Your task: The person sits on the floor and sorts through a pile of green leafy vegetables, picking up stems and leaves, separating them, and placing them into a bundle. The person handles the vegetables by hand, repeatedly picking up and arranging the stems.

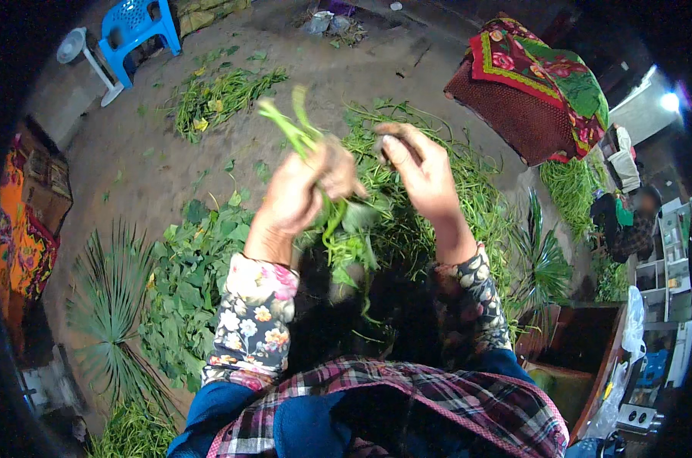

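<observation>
A small bunch of green leafy vine stems is gripped in my left hand, with the cut ends sticking out above the fist and curly tips and leaves hanging below it. To the right, my right hand is raised with thumb and fingertips close together; whether something small is between them cannot be told. Beneath both hands spreads a large heap of green vine stems. A pile of loose broad green leaves lies to the left of my left forearm.
Another bundle of stems lies on the floor ahead. Fan palm leaves are at left and right. A blue plastic chair, a blanket-covered bulky object and a wooden box stand around. Another person sits at far right.
</observation>
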A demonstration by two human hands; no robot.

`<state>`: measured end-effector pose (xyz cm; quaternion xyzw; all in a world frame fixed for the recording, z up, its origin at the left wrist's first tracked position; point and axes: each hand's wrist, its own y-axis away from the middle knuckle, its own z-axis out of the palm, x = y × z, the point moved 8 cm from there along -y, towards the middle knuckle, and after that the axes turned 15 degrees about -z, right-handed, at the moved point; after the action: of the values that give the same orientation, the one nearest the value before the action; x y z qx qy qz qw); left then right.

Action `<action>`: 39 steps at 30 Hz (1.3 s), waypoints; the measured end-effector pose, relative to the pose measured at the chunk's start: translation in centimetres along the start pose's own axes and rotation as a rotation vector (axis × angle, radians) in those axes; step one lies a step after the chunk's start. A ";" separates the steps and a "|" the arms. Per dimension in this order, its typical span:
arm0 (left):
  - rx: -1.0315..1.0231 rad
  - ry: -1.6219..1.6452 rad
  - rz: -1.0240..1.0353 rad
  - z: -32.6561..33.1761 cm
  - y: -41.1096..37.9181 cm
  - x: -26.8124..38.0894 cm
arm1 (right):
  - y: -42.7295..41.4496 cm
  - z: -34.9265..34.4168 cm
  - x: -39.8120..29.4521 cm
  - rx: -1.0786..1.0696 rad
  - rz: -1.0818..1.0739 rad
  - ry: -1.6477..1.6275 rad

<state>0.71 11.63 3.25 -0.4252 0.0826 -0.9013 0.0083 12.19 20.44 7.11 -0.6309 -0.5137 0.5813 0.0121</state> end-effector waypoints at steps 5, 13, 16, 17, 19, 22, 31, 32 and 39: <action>-0.030 0.544 0.198 -4.6 1.2 3.9 | 1.2 0.1 4.2 -0.036 0.095 -0.256; 0.102 0.550 0.563 -11.6 7.6 9.7 | 2.1 -2.2 7.6 0.056 0.197 -0.347; 0.323 0.474 0.684 -13.9 9.7 10.3 | 2.5 -2.2 7.6 0.024 0.231 -0.345; 0.477 0.431 0.730 -14.5 10.4 10.1 | 2.7 -2.2 7.8 0.017 0.237 -0.345; 0.695 0.339 0.787 -14.2 11.7 10.4 | 2.8 -2.0 8.0 -0.046 0.224 -0.253; 0.822 0.259 0.801 -14.3 12.4 10.5 | 2.8 -1.7 7.8 -0.091 0.199 -0.201; 0.461 0.123 0.604 -12.0 9.0 9.0 | 4.8 -7.5 15.2 -0.101 0.276 0.429; 0.441 0.121 0.563 -11.4 8.1 8.7 | 5.1 -8.1 16.7 -0.176 0.263 0.516; 0.242 0.324 0.523 -8.4 5.0 8.0 | 4.4 0.9 11.0 -0.404 0.215 -0.029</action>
<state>-11.13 7.20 3.30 -0.2365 0.0813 -0.9278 0.2768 12.05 25.17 -3.82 -0.6631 -0.5498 0.4735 -0.1839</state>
